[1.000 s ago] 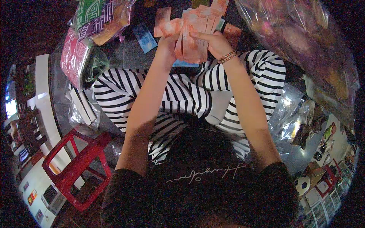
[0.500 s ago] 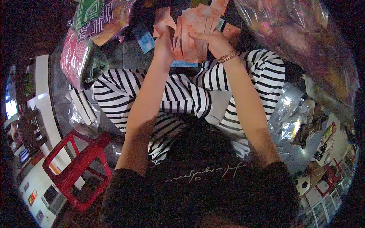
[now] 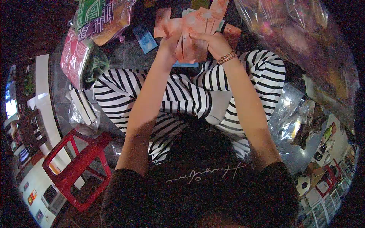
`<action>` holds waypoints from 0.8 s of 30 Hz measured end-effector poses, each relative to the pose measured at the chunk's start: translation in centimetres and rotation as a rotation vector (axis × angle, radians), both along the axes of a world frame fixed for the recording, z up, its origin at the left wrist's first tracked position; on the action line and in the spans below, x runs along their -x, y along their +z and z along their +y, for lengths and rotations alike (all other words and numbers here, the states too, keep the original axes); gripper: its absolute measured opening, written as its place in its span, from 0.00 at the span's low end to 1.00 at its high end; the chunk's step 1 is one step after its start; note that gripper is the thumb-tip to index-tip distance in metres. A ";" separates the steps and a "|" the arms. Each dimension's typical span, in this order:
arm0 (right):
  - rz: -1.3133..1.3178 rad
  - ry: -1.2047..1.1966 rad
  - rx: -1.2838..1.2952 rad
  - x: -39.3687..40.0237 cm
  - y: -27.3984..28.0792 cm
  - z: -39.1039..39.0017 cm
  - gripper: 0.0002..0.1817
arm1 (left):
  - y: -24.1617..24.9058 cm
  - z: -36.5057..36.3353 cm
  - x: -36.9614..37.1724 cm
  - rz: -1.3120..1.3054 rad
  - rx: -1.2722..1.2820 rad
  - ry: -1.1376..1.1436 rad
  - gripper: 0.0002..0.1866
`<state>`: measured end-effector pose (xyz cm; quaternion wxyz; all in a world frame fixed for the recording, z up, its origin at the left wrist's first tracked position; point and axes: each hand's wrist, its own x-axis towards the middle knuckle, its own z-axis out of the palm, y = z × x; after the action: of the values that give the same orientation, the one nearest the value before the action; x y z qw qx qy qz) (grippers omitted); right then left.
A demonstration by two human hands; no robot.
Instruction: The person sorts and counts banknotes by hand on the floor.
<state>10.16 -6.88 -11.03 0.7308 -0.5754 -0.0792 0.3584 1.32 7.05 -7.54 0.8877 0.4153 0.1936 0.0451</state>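
A fanned stack of orange-red banknotes is spread between my two hands, above my crossed legs. My left hand grips the stack at its left side, with its fingertips partly hidden by the notes. On the right side, my right hand pinches the stack, its thumb lying across the front. More orange-red notes lie behind the left hand on the dark tiled floor. A blue banknote rests to the left, and another blue note shows beneath the stack.
Plastic-wrapped packets in pink, green and purple lie at upper left. A large clear plastic bag fills the upper right. A red plastic stool lies on its side at lower left, and crumpled clear plastic sits by my right knee.
My left hand has shifted slightly right and down and now overlaps the stack's left edge more. The loose note that was by its thumb sits differently. My right hand has barely moved.
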 end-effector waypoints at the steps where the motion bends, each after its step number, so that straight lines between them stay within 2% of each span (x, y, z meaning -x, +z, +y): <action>1: 0.000 0.000 0.000 0.0 0.2 -0.1 0.19 | 0.5 -0.4 -0.4 0.025 0.026 0.043 0.16; 6: 0.010 -0.002 -0.169 0.6 1.8 -0.5 0.18 | -0.9 0.1 -0.9 0.042 0.069 0.074 0.20; 8: 0.020 0.000 -0.166 0.6 1.5 -0.2 0.18 | -1.4 0.3 -0.7 0.135 0.002 0.101 0.17; 11: 0.040 0.005 -0.182 0.7 1.4 -0.1 0.19 | -1.5 0.9 -0.5 0.090 0.109 0.029 0.13; 15: 0.008 0.002 -0.177 0.7 2.0 -0.2 0.22 | -1.6 1.2 -0.3 0.120 0.086 -0.026 0.11; 17: 0.003 -0.001 -0.178 0.6 2.0 -0.2 0.22 | -1.9 1.2 -0.6 0.152 0.010 -0.097 0.18; 18: -0.002 -0.004 -0.180 0.6 2.0 -0.2 0.22 | -2.0 1.0 -0.8 0.152 0.010 -0.097 0.18; 21: -0.020 -0.036 -0.207 0.7 1.8 0.0 0.21 | -1.2 0.4 -1.3 0.148 0.117 0.015 0.19; 24: 0.030 -0.011 -0.144 0.5 1.8 -0.6 0.19 | -0.9 0.5 -0.7 0.044 0.266 0.128 0.13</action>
<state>9.66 -7.48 -9.27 0.7734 -0.5162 -0.0908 0.3565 2.01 7.54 -8.48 0.9257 0.2817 0.2436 0.0665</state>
